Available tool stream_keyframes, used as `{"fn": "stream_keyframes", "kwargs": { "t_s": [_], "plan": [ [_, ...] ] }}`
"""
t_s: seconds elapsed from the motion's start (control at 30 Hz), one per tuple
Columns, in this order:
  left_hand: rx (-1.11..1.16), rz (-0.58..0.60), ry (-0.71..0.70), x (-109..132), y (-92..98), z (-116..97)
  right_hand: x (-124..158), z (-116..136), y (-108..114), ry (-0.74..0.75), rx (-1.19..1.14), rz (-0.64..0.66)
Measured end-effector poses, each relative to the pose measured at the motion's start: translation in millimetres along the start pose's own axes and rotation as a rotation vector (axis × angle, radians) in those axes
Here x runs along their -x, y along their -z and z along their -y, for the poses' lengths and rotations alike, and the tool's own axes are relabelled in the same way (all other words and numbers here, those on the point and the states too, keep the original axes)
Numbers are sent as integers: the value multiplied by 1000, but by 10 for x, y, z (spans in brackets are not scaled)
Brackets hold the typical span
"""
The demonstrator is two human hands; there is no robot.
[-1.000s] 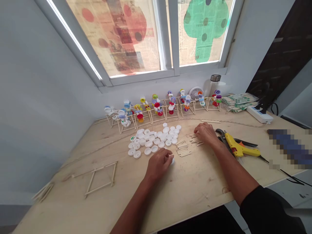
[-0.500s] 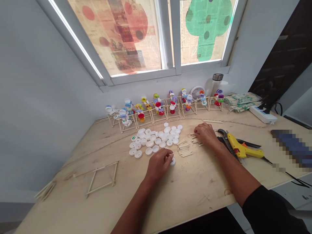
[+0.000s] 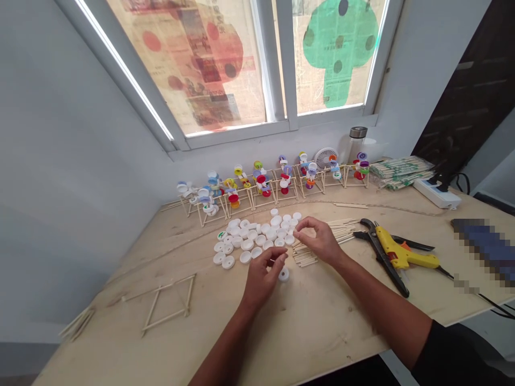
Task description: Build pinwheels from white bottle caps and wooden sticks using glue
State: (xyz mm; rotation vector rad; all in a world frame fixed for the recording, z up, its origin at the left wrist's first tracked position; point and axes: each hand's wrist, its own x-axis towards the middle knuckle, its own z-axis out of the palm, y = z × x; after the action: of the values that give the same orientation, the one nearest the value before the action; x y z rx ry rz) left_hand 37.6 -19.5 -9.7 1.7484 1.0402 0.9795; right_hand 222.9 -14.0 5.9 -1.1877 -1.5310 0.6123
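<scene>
Black is the sleeve point(image 3: 446, 351) on the right arm, down by the near edge of the wooden tabletop point(image 3: 306, 327). Off to the left lies a flat stick frame point(image 3: 166, 321), with a small bunch of sticks point(image 3: 78, 324) near the left side.

The left hand point(image 3: 259, 280) is over the middle, low down. Its grip has the thumb and first finger close together, but I can't see if they pinch anything. One white cap point(image 3: 284, 275) sits just below those fingertips, apart from the other caps.

The right hand point(image 3: 325, 244) is a bit farther off. Its grip makes a bent loop, with the thumb and first finger tips near each other. What is between them, if anything, is too small to see. Short sticks point(image 3: 306, 260) lie in a pile under and beside this hand, and longer sticks point(image 3: 341, 229) lie behind it. To its left is a big bunch of white caps point(image 3: 247, 244), mostly side by side.

On the right, a yellow glue gun point(image 3: 396, 252) lies next to a black tool point(image 3: 393, 272) with long handles.

At the back, a row of stick toys point(image 3: 263, 187) wears bright caps. Behind and beside them are a white fan point(image 3: 325, 158), a bottle point(image 3: 357, 143), a packet of sticks point(image 3: 402, 170) and a white plug strip point(image 3: 438, 195). Farthest away, paper covers the window, with a green mushroom shape point(image 3: 338, 51) on it.
</scene>
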Motion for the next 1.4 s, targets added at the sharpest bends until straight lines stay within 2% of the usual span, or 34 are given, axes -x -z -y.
{"fn": "stream_keyframes", "kwargs": {
  "t_s": [0.2,0.37,0.5,0.73,1.0,1.13,1.4],
  "plan": [
    [224,76,140,-116,-183,-141,66,36,-156,-84,-299,56],
    [373,48,94,-209,-395,-184,102,-20,-236,-192,-456,92],
    [340,34,69,-213,-421,-125,103,-51,-253,-281,-519,75],
    [256,90,45,-125,-324,-53,81,-55,-187,-191,-352,36],
    [187,57,25,-91,-313,-63,86,-60,-137,-169,-313,104],
    [160,33,22,-94,-310,-74,87,-45,-129,-75,-169,98],
    [143,-5,37,-78,-334,-105,136,-25,-185,122,153,-23]
  ]
}}
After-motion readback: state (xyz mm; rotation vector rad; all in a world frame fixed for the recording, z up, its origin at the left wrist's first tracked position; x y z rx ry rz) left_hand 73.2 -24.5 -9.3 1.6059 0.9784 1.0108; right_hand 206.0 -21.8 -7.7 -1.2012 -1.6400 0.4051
